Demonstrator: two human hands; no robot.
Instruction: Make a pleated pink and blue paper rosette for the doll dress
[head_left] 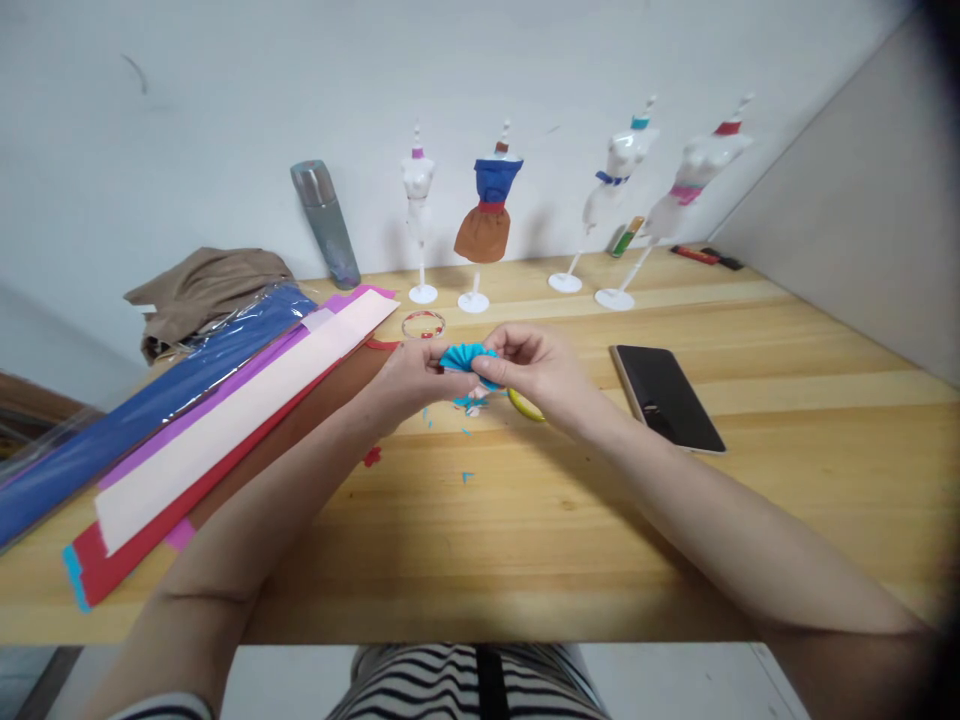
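Note:
Both hands pinch a small pleated piece of bright blue crepe paper (463, 357), held just above the table and fanned out between the fingers. My left hand (420, 378) grips its left end, fingers closed. At the other end, my right hand (525, 365) presses the folds between thumb and fingers. Beneath the hands lie blue and pale paper scraps (472, 405). A yellow ring-shaped object (526, 405), perhaps a tape roll, is partly hidden by my right hand. Near my left forearm rests a small red paper scrap (373, 456).
Long folded paper sheets (247, 425) cover the table's left side, beside brown cloth (214, 290) and a thermos (327, 225). Several white mini mannequins stand at the back, one in a blue-and-brown paper dress (486, 215). A bracelet-like ring (424, 325) and a phone (667, 397) lie nearby.

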